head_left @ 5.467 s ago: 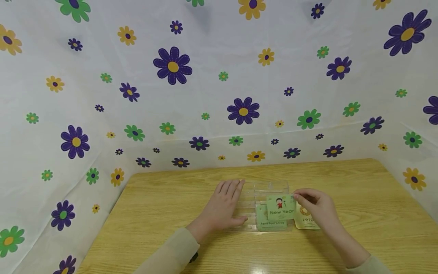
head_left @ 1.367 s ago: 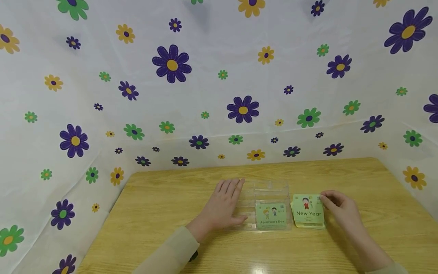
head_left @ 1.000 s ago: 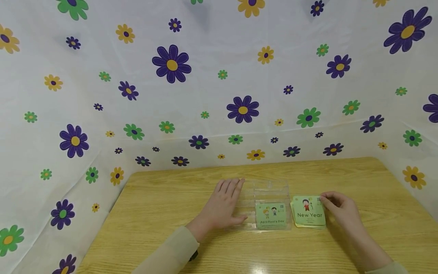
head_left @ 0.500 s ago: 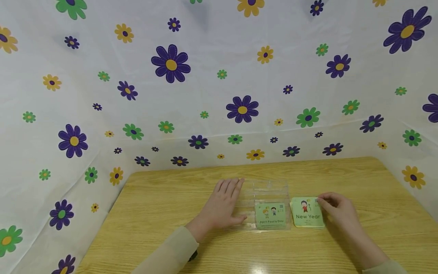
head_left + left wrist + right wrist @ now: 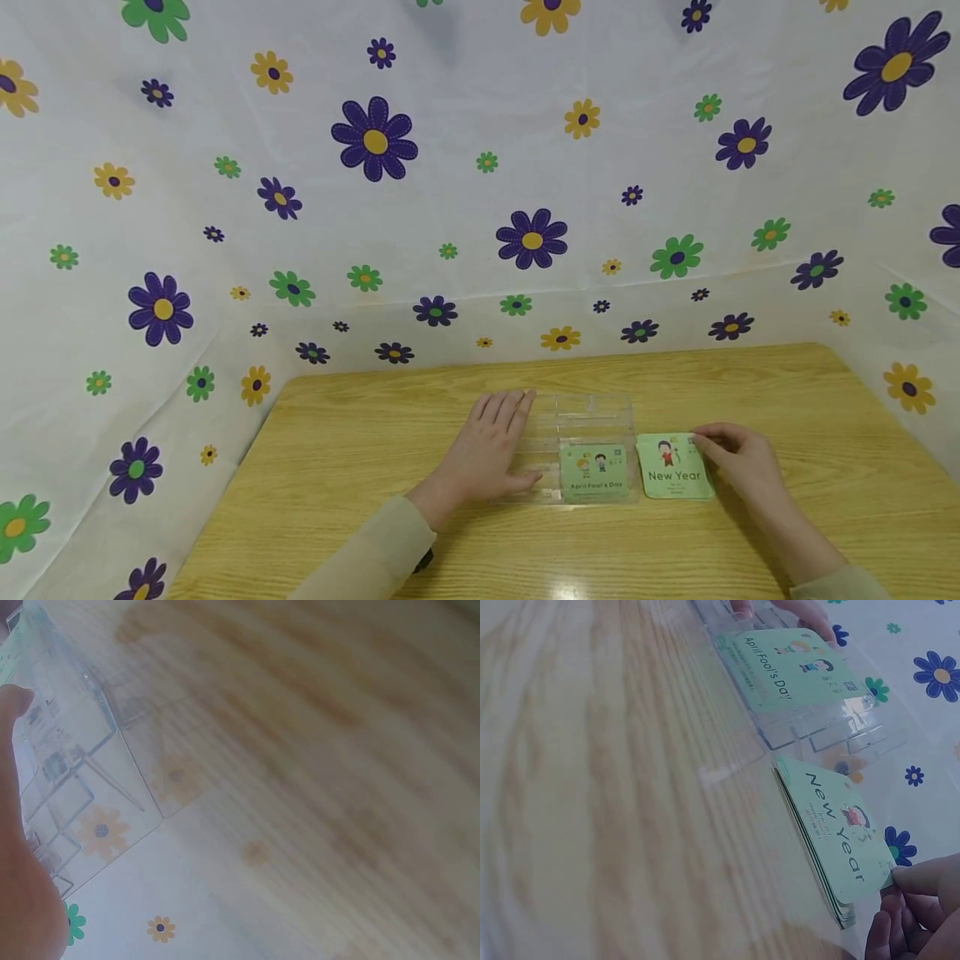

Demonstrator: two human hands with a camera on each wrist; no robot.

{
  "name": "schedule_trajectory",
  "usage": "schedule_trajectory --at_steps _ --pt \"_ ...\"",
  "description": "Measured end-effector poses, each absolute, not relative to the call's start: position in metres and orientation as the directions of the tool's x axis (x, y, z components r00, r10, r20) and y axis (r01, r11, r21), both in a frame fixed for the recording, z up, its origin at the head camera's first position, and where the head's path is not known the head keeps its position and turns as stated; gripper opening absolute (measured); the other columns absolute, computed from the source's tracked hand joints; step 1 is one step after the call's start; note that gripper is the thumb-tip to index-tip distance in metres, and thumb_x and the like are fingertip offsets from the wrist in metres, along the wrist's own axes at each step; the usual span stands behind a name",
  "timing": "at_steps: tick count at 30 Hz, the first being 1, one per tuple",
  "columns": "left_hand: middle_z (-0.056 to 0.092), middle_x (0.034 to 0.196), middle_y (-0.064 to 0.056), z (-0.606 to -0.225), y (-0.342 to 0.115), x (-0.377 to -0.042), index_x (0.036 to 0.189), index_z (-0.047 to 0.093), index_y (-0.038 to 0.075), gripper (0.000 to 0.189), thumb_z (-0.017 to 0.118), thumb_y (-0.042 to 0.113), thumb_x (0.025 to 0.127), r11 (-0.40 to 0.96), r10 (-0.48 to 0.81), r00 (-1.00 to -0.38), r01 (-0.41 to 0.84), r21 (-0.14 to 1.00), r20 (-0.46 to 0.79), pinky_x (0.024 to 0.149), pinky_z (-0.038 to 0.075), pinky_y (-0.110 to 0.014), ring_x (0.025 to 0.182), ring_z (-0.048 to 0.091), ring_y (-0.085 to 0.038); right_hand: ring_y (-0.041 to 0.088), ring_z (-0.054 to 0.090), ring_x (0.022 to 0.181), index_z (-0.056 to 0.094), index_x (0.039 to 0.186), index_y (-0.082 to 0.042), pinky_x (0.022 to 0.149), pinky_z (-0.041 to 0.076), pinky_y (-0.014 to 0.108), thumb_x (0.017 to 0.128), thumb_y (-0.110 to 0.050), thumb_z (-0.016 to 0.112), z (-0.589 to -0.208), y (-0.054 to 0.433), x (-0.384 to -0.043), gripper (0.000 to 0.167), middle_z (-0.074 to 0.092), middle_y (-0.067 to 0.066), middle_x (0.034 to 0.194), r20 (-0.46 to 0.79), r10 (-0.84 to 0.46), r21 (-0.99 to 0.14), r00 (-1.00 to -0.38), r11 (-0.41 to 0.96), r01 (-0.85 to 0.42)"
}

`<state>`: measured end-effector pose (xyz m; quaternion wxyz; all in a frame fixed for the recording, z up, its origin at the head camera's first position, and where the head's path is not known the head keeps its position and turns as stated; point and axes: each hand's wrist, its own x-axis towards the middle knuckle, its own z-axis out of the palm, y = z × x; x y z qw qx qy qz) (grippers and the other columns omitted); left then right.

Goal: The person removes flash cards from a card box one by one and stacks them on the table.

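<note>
Head: New Year card (image 5: 672,473) now beside holder (image 5: 594,427), in pinch of right hand (image 5: 741,461); left hand (image 5: 486,452) straight-fingered.

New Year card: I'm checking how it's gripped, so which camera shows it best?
The right wrist view: the New Year card appears largest there, with the right hand pinching its corner. The head view shows it smaller, its lettering upright; I can't make it out in the left wrist view.
</note>
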<state>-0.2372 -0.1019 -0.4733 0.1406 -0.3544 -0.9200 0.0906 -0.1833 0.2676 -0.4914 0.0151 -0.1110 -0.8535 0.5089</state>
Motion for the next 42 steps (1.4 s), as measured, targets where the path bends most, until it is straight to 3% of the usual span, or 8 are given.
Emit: schedule_trajectory --at_steps 9,18,42 --pt "0.041 0.163 -0.011 -0.4734 -0.1012 -0.2380 0.168 0.019 0.005 0.115 0.061 0.078 0.089 0.732 0.677 -0.711 0.625 -0.270 0.192 0.126 0.034 -0.046 0.146 0.043 -0.026 -0.006 0.055 0.085 0.069 0.128 0.010 0.072 0.051 0.015 0.103 -0.015 0.068 -0.4942 0.2705 -0.1852 0.036 0.075 0.012 0.112 -0.082 0.203 -0.872 -0.976 0.459 0.168" --pt "0.041 0.164 -0.010 -0.4767 -0.1020 -0.2386 0.168 0.019 0.005 0.115 0.060 0.078 0.090 0.732 0.679 -0.707 0.627 -0.268 0.199 0.126 0.034 -0.046 0.147 0.043 -0.027 -0.003 0.056 0.081 0.071 0.126 0.011 0.069 0.051 0.017 0.102 -0.016 0.071 -0.4972 0.2740 -0.1887 0.036 0.076 -0.001 0.100 -0.082 0.207 -0.876 -0.975 0.451 0.169" --pt "0.043 0.162 -0.010 -0.4787 -0.1023 -0.2397 0.168 0.020 0.005 0.115 0.061 0.078 0.089 0.726 0.685 -0.694 0.627 -0.284 0.219 0.125 0.035 -0.046 0.145 0.044 -0.027 -0.005 0.057 0.079 0.070 0.126 0.012 0.068 0.054 0.017 0.102 -0.012 0.070 -0.4990 0.2750 -0.1898 0.034 0.075 -0.005 0.095 -0.080 0.221 -0.889 -0.972 0.426 0.170"
